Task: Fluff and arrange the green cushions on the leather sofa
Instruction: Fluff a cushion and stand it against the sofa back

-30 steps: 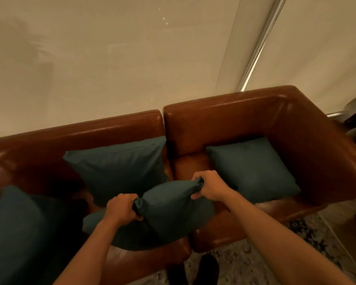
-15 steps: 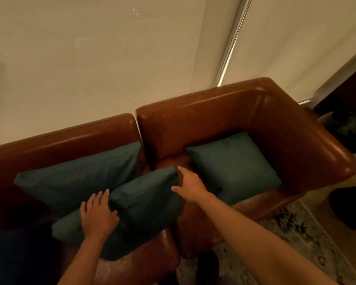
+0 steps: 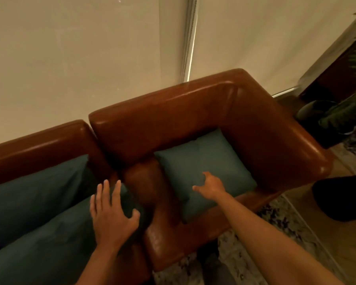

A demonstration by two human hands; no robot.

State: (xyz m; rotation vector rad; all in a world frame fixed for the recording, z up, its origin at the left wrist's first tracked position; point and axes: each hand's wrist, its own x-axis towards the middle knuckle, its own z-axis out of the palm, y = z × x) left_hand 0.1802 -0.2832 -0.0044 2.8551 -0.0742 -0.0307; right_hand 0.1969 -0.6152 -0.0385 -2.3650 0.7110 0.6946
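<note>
The right hand (image 3: 211, 187), fingers spread and empty, hovers over the square green cushion (image 3: 206, 165) in the sofa corner (image 3: 255, 112); the left hand (image 3: 111, 217), also spread, is farther away.

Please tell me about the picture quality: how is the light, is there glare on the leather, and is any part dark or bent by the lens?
Head view: dim, warm light; bright glare streaks on the top of the leather sofa back and armrest; the green cushions at left sink into shadow; the wide lens bends the blind's edge; slight softness on the left hand and right hand.
</note>
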